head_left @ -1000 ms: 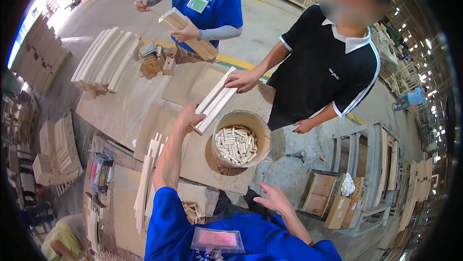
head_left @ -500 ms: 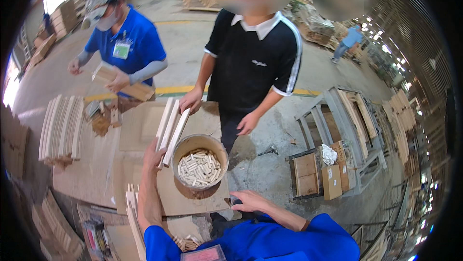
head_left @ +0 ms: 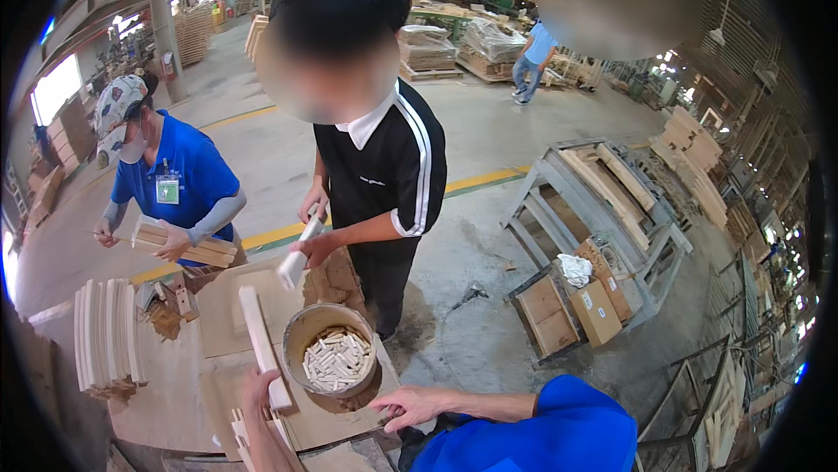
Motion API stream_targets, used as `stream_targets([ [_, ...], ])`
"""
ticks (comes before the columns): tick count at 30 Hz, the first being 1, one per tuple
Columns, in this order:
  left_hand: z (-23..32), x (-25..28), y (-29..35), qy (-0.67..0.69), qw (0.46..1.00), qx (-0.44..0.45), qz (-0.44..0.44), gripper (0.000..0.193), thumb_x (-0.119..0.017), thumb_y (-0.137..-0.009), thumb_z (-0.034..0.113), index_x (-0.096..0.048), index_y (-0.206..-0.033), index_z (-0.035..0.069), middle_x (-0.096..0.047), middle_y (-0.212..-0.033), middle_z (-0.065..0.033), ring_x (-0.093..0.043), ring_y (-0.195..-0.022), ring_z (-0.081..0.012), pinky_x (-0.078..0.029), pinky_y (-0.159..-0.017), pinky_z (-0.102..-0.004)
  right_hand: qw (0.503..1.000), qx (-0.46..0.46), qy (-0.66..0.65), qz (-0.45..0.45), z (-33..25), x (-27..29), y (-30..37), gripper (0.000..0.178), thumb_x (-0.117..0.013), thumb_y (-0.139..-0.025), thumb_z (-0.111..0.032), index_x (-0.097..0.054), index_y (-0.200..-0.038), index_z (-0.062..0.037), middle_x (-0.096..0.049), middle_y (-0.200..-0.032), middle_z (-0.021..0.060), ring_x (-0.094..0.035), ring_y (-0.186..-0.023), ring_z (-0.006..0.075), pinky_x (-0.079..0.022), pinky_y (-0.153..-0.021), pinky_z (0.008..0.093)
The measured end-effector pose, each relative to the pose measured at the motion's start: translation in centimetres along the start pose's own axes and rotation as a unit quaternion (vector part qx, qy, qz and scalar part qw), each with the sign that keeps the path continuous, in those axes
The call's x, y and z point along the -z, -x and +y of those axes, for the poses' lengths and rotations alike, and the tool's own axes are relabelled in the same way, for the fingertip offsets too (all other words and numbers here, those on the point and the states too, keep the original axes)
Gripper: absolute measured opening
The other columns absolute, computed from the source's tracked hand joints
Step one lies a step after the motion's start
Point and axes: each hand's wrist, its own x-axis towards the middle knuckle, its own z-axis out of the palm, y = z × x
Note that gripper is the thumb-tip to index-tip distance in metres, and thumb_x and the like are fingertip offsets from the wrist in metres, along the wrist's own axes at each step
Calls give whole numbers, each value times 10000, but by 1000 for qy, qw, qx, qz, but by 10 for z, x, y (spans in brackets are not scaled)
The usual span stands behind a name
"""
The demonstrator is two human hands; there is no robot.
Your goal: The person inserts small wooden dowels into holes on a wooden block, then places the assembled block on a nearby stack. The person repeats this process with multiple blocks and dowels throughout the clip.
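My left hand (head_left: 256, 392) has its fingers against the near end of a pale wooden strip (head_left: 257, 324) and appears to grip it. The strip slants away across the cardboard-topped table (head_left: 229, 376), left of a round bucket (head_left: 293, 338) filled with short wooden dowels (head_left: 337, 360). By the bucket's near right side is my right hand (head_left: 408, 406), fingers partly stretched out and nothing visible in it. Across the table, a person in a black shirt holds other wooden strips (head_left: 300, 256) in both hands. Beside my left forearm stand more strips (head_left: 242, 433), partly hidden.
A stack of curved wooden slats (head_left: 106, 332) is at the table's left. Another person in blue (head_left: 179, 167) holds wooden pieces. To the right are a grey frame rack (head_left: 602, 193), cardboard boxes (head_left: 597, 313) and a wooden tray (head_left: 548, 315).
The black-shirted person has lifted strips off the table and now holds them two-handed. One strip stays by my left hand. My right hand has moved in from the table edge; the view has tilted up.
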Motion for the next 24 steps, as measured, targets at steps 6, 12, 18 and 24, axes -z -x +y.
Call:
stream_targets([
  [6,-70,-14,190,134,962,-164,171,473,-721,-725,123,-620,-1169,-3,-666,-1057,-133,-690,-866,-278,-569,-810,-432,975,221,-7,-7,-69,-9,-42,943,-815,-824,-278,-282,-1549,7,-532,-1429,230,-576,-1261,288,-465,-1065,394],
  [12,0,-137,273,-177,911,-247,279,572,-768,-736,191,-591,-1249,7,-649,-1163,-171,-655,-1014,-318,-525,-906,-442,916,314,-225,-111,-131,-24,-44,1043,-884,-732,-289,-283,-1539,-16,-556,-1334,177,-551,-1239,253,-447,-1052,372],
  [18,79,-219,242,-350,884,-280,131,690,-812,-774,281,-553,-1356,15,-633,-1280,-211,-619,-1175,-360,-489,-1002,-438,838,347,-397,-138,-111,42,25,846,-886,-694,-187,-412,-1379,-40,-591,-1207,129,-594,-1126,228,-511,-946,385],
  [24,69,-166,167,-365,888,-239,146,430,-740,-832,277,-656,-1157,8,-677,-1148,-205,-642,-1097,-374,-515,-943,-439,883,372,-264,115,-51,147,79,647,-884,-666,-68,-535,-1210,-41,-619,-1102,95,-634,-1036,218,-562,-854,397],
])
